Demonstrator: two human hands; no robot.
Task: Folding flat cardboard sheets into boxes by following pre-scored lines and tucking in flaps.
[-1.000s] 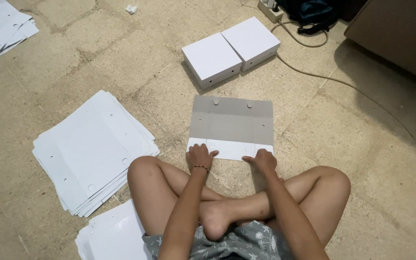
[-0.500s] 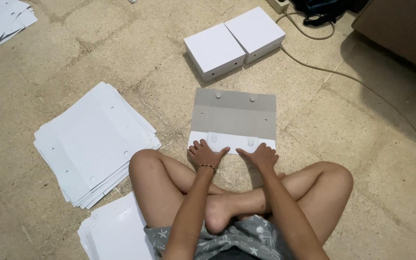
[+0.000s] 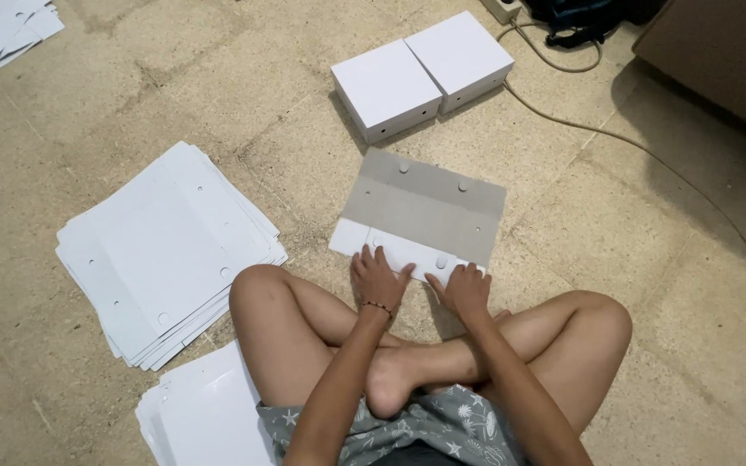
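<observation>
Here a flat cardboard blank (image 3: 425,211), grey face up with a white flap folded over along its near edge, is shown lying on the stone floor (image 3: 666,259) just ahead of the crossed legs. It is judged light, thin and stiff yet easily creased, best taken at its edges or along the fold. The left hand (image 3: 379,280) and right hand (image 3: 462,292) are pressed flat, fingers spread, on the flap, nothing gripped. Two made-up white boxes (image 3: 420,73) stand beyond; stacked white blanks (image 3: 166,250) lie to the left.

The hands (image 3: 420,285) hide the cardboard sheet's (image 3: 425,207) near edge.
</observation>
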